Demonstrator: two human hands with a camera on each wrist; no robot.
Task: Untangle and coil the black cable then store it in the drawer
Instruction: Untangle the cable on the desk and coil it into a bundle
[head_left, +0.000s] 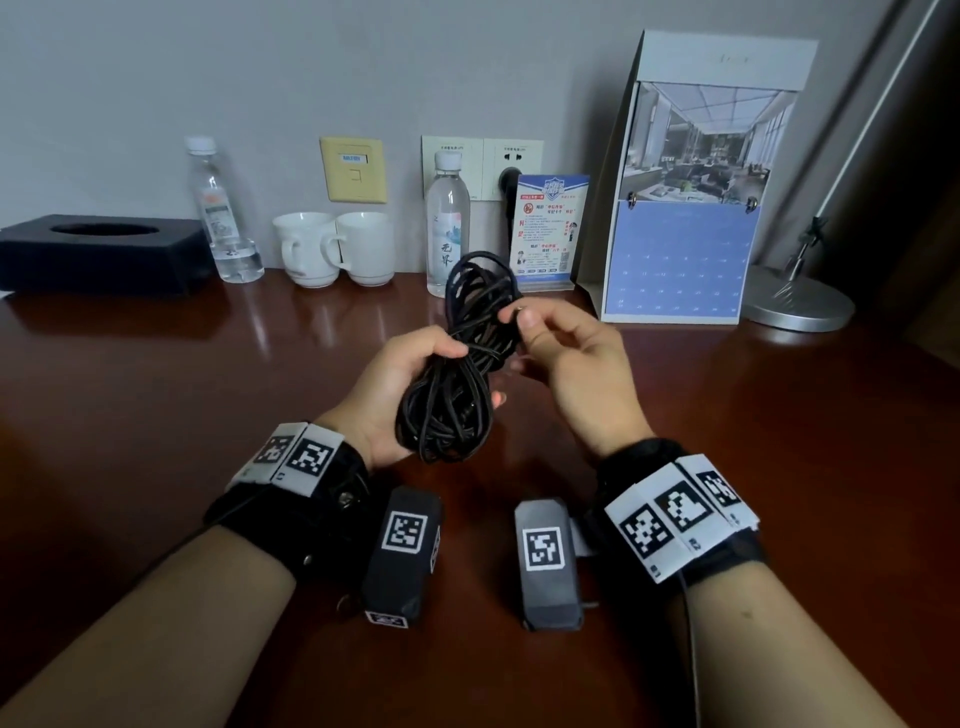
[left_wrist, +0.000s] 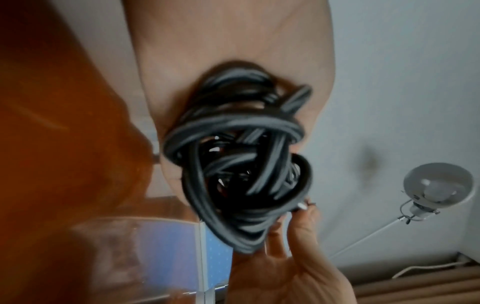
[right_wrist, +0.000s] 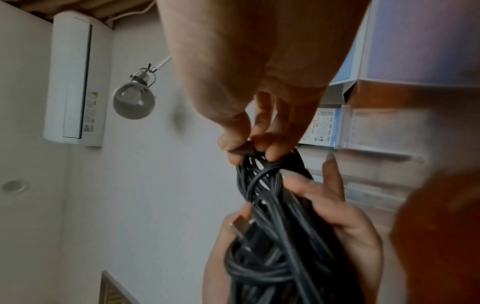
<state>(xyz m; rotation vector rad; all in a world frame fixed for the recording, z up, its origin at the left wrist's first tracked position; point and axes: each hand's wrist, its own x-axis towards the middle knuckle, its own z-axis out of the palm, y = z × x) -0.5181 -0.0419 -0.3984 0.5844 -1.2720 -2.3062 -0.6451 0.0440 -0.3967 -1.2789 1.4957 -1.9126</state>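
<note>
A black cable (head_left: 462, 358) hangs as a bundle of several loops above the brown desk (head_left: 156, 395). My left hand (head_left: 415, 384) grips the bundle round its middle, thumb on top. My right hand (head_left: 545, 332) pinches one cable end with its small plug (head_left: 519, 312) between thumb and fingers, just right of the bundle. In the left wrist view the cable (left_wrist: 244, 164) fills the palm in crossing loops. In the right wrist view my right hand's fingertips (right_wrist: 249, 148) pinch the cable (right_wrist: 275, 226) at the top of the bundle, and a USB plug (right_wrist: 240, 225) lies against the left palm. No drawer is in view.
Along the wall stand a black tissue box (head_left: 98, 249), two water bottles (head_left: 218, 208) (head_left: 447, 223), two white cups (head_left: 337, 249), a small info card (head_left: 550, 228), a desk calendar (head_left: 691, 197) and a lamp base (head_left: 800, 301). The lamp head (left_wrist: 439, 185) hangs above.
</note>
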